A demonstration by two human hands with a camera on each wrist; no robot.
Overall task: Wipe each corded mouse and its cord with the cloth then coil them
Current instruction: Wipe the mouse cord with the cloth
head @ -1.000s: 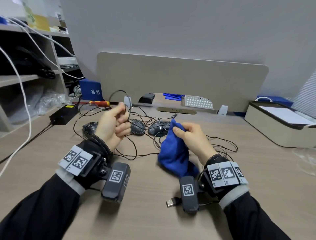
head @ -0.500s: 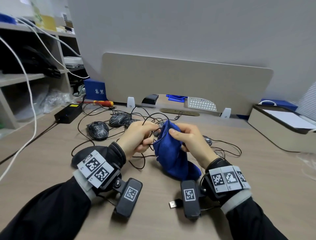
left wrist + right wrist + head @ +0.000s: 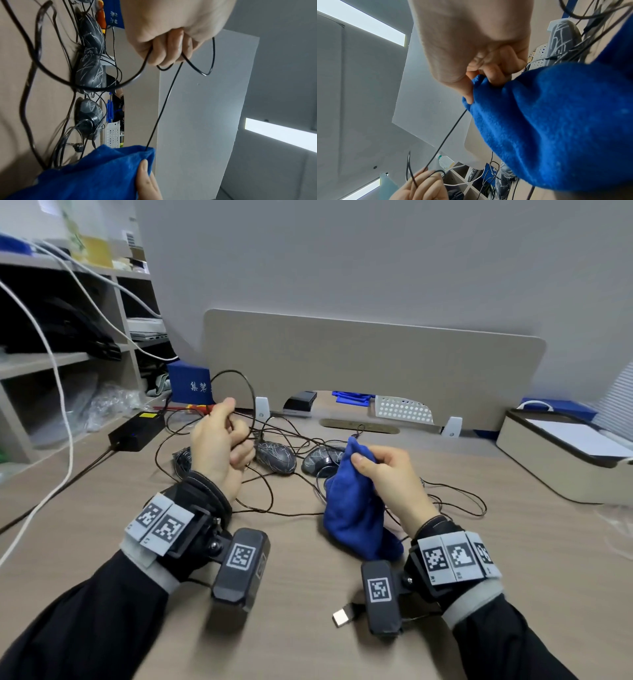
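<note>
Left hand (image 3: 219,446) raised leftward off the cloth since half a second ago, fingers curled round looped black cord (image 3: 163,108). Right hand (image 3: 387,474) pinching blue cloth (image 3: 352,508) around cord. Wooden desk (image 3: 308,628), grey divider (image 3: 376,364), patterned mice (image 3: 275,457) behind.

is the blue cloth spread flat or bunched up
Bunched up: the blue cloth is gathered in the right hand, pinched around the cord, its lower end on the desk.
</note>
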